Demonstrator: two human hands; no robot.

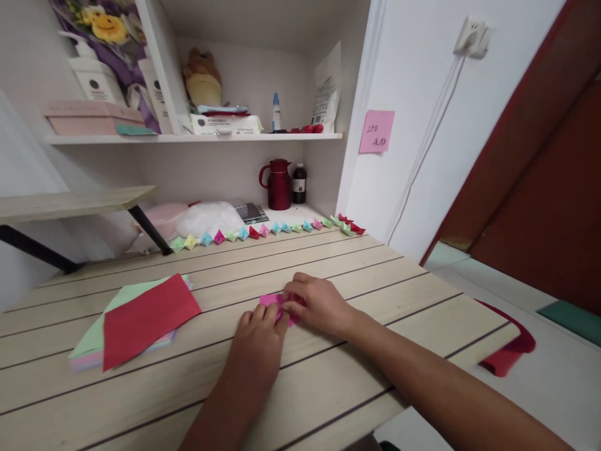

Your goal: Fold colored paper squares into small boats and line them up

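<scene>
A small magenta sheet of origami paper [268,299], partly folded, lies on the wooden table between my two hands. My left hand [258,338] presses on its near left part with curled fingers, thumb against the paper. From the right, my right hand [322,305] pinches the paper's right side between thumb and bent fingers. Both hands cover much of the sheet, so the exact fold is hidden. Left of them rests a stack of coloured paper [101,332], green and pink edges showing, with a red sheet [148,322] lying askew on top.
Along the table's back edge runs a row of small folded paper pieces [253,233] in several colours. Behind it stand a dark red jug [279,186] and a brown bottle [299,183]. A small raised shelf [75,203] stands at the back left. The tabletop [451,319] ends at the right.
</scene>
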